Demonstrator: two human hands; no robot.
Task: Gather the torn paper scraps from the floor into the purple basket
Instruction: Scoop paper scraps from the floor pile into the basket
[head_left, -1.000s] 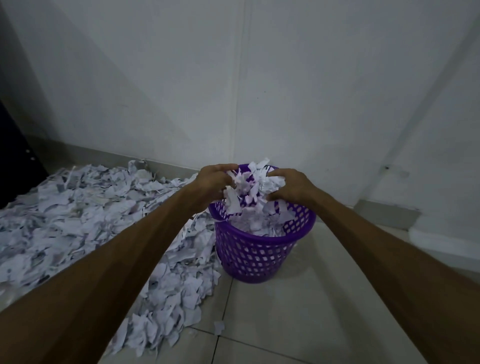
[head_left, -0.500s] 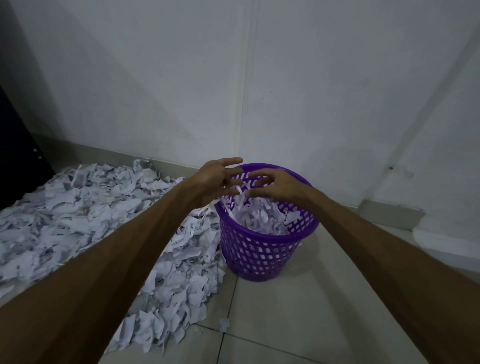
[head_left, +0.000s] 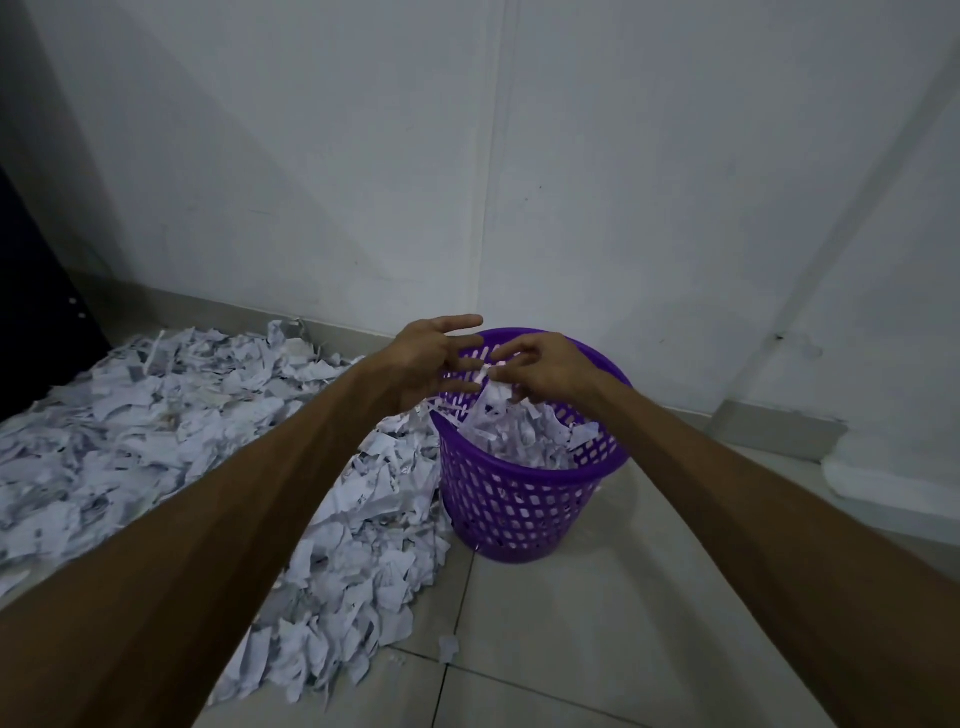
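Paper scraps (head_left: 171, 441) cover the floor (head_left: 623, 623) on my left. My left hand (head_left: 423, 364) hovers at the purple basket (head_left: 519, 499) rim, fingers spread, holding nothing. My right hand (head_left: 550, 366) hangs above the basket's heaped scraps, fingers loose, empty.

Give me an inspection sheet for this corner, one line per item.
Surface: pale tiled floor, bare to the right of the basket.
Job's things: purple basket upright, partly filled with scraps; large paper pile on the floor left of it.
Clutter: one stray scrap apart from the pile.
Hands: left hand and right hand over the basket, fingers spread; small scraps between the fingertips.
Cables: nothing seen.
Surroundings: white walls meeting at a corner; dark object at left.
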